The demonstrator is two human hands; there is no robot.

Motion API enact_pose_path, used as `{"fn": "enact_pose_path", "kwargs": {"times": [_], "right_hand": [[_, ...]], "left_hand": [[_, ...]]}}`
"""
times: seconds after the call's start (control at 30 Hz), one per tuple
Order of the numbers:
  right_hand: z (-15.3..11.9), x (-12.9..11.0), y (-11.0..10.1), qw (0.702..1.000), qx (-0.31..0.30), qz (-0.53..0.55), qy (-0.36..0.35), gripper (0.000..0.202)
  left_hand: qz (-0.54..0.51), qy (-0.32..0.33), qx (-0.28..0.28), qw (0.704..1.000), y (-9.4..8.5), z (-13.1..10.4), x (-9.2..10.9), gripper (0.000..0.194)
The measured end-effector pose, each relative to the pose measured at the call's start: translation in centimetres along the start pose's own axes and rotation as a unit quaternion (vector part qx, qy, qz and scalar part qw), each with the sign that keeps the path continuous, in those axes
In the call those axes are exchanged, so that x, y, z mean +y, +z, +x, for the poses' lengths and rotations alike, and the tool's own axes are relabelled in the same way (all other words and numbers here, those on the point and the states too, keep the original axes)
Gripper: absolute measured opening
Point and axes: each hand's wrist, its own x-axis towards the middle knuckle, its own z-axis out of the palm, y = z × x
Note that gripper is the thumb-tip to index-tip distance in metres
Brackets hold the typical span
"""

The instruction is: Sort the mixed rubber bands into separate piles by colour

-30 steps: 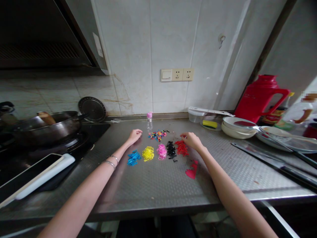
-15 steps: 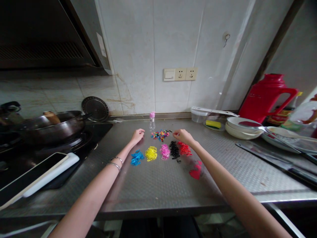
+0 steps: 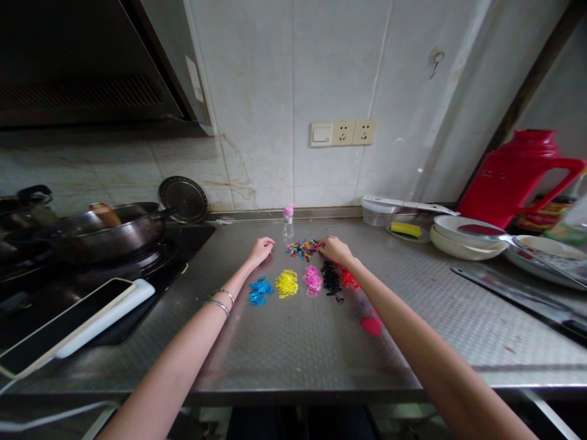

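Observation:
Small elastic bands lie sorted on a steel counter (image 3: 293, 348): a blue pile (image 3: 260, 291), a yellow pile (image 3: 287, 283), a pink pile (image 3: 313, 280), a black pile (image 3: 331, 278) and a red pile (image 3: 349, 280) partly under my right forearm. Behind them sits a mixed-colour pile (image 3: 301, 249). My right hand (image 3: 335, 249) reaches into the mixed pile's right edge, fingertips pinched on the bands. To the left of the mixed pile, my left hand (image 3: 260, 250) rests loosely curled on the counter, holding nothing. A small clear bottle with a pink cap (image 3: 288, 221) stands behind.
A wok (image 3: 101, 229) sits on the stove at left, with a phone (image 3: 68, 324) in front of it. At right are a red thermos jug (image 3: 520, 177), stacked white bowls (image 3: 463, 237), a yellow sponge (image 3: 406, 229) and a long knife (image 3: 518, 296). A red scrap (image 3: 370, 324) lies near my right arm.
My right hand moved left from the red pile to the mixed-colour pile. My left hand stayed put. The camera view shifted slightly.

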Motion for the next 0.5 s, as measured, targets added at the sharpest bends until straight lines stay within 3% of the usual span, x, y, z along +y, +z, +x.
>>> {"fn": "enact_pose_path", "kwargs": {"times": [0.5], "right_hand": [[-0.56, 0.59, -0.03, 0.996, 0.053, 0.067, -0.018, 0.025]], "left_hand": [[0.012, 0.010, -0.001, 1.000, 0.10, 0.19, -0.47, 0.026]]}}
